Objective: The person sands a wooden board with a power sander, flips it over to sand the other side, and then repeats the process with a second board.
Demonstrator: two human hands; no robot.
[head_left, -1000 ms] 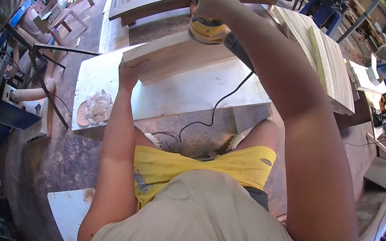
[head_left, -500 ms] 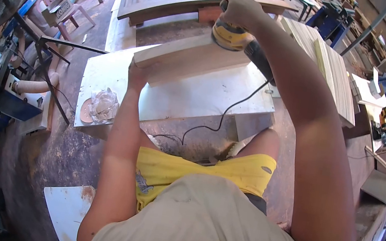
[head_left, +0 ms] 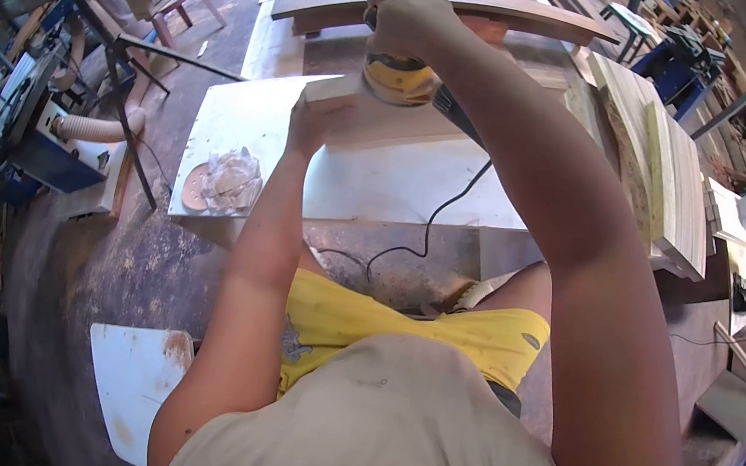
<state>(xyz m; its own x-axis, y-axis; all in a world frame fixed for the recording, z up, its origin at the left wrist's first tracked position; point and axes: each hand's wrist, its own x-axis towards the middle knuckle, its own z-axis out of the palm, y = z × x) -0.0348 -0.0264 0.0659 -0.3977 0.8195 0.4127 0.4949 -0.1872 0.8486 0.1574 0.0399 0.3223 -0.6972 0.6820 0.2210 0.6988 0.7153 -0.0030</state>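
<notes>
My right hand (head_left: 412, 23) is closed over the top of a yellow and black orbital sander (head_left: 399, 79). The sander's pad rests on the upper edge of a pale wooden board (head_left: 380, 125), close to its left end. That left end is gripped by my left hand (head_left: 311, 124), its fingers partly hidden by the wood. Beneath the board lies a white work surface (head_left: 401, 177). A black cord (head_left: 440, 210) runs from the sander down over the front edge.
A crumpled clear plastic bag (head_left: 233, 180) and a round sanding disc (head_left: 195, 188) lie at the surface's left corner. Behind stands a brown wooden frame (head_left: 467, 6). Stacked planks (head_left: 664, 182) are on the right, and a black metal stand (head_left: 117, 61) is on the left.
My right hand has slid the sander left along the board's edge, nearer to my left hand, which keeps its hold on the end. The whole view has shifted slightly.
</notes>
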